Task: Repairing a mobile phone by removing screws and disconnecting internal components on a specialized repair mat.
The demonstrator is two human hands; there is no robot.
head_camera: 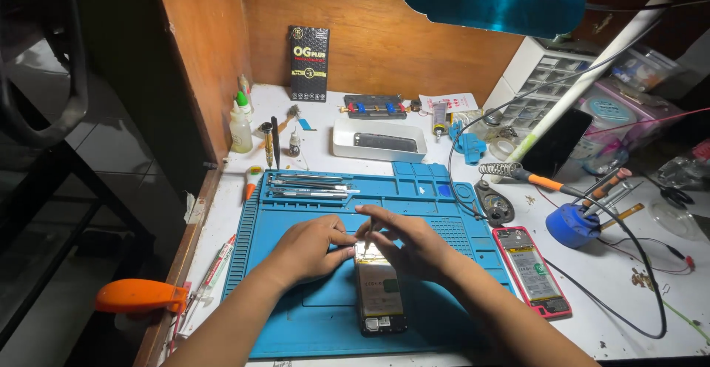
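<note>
Phone opened | left hand steadying | right hand pinching tweezers

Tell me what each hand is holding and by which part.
The right hand pinches thin tweezers near their upper end. The left hand steadies the opened phone at its top edge.
</note>
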